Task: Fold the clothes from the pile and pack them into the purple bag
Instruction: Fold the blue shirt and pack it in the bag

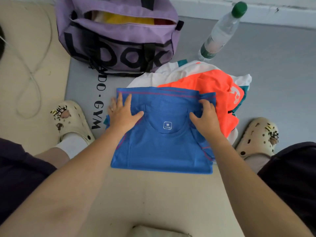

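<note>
A blue shirt (pixel 160 147) lies partly folded on the floor in front of me, its M size label facing up. My left hand (pixel 122 113) lies flat on its left side with straight fingers. My right hand (pixel 205 117) rests on the right side, fingers curled over a fold of the blue cloth. Behind the shirt lies the pile: an orange garment (pixel 217 93) on top of a white one (pixel 171 74) with teal trim. The purple bag (pixel 119 35) stands at the back left, its zip open, with yellow and red cloth showing inside.
A clear plastic bottle (pixel 222 31) with a green cap lies at the back right. My feet in cream clogs (pixel 71 120) sit either side of the shirt. A grey gym mat (pixel 82 79) and a white cable (pixel 34 74) lie at the left.
</note>
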Motion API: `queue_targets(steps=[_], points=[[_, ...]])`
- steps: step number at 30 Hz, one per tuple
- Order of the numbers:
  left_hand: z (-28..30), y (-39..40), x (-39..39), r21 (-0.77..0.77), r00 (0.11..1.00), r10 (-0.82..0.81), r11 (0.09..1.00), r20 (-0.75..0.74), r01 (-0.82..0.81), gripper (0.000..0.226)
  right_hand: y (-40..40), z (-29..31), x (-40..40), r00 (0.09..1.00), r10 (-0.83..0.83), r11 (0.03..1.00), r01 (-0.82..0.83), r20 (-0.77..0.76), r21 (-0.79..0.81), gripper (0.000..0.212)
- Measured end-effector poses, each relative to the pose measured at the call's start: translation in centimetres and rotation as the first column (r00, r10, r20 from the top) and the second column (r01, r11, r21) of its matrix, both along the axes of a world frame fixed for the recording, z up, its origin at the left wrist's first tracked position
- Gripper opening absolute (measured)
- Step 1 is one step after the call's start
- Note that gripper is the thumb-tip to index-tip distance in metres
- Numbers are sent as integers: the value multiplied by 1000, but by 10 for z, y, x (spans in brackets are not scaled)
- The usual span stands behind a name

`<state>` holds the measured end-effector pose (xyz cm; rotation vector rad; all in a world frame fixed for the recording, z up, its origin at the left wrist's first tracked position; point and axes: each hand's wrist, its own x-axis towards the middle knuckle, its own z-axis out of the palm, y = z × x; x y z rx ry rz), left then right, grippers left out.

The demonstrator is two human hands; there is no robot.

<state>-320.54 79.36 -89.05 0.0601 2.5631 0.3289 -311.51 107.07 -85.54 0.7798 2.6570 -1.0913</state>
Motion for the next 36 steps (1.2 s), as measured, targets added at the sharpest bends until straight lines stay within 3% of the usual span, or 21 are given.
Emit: queue_targets(steps=[3, 5, 7, 9, 13, 16, 21, 24, 27, 29, 32, 36], points=[[3, -12, -11, -51, 995, 78, 995, -60, -81, 82, 15, 3, -3, 990, -67, 996, 73, -125, 44, 53], [5, -9, -10, 39, 973, 0, 999, -229, 9, 61, 18, 6, -7, 970, -94, 991, 112, -223, 73, 43], [6, 2, -5, 153, 949, -93, 978, -302, 144, 39, 17, 6, -9, 965, -96, 986, 126, -244, 109, 25], [4, 11, 0, 209, 964, -108, 965, -245, 161, 32, 11, 2, -11, 988, -58, 992, 74, -145, 105, 11], [-3, 11, 0, 178, 993, 2, 984, -120, 19, 39, 3, -12, -2, 994, 43, 993, -54, 96, 108, 50], [-3, 8, -6, 209, 999, 19, 978, -26, -14, 28, 3, -17, -2, 986, 20, 989, -43, 167, 138, 47], [5, 6, -13, 456, 975, 152, 864, 165, -212, 16, 5, -14, -7, 996, -28, 1000, 27, 87, 15, 7], [5, 2, -15, 459, 966, 159, 856, 206, -239, 9, 12, -11, -7, 981, -153, 975, 170, 122, -143, 10], [6, -1, -17, 417, 966, 148, 880, 211, -226, 14, 19, -12, -8, 967, 32, 999, -25, 254, -32, 10], [11, -3, -22, 471, 958, 189, 839, 217, -272, 10, 22, -10, -13, 980, 54, 999, -53, 193, -14, 10], [18, -2, -38, 560, 948, 263, 765, 179, -318, 7, 27, -1, -27, 996, -92, 993, 93, 13, -75, 2], [14, 5, -54, 522, 966, 219, 814, 135, -257, 6, 25, -4, -47, 993, -100, 994, 102, 67, -34, 14]])
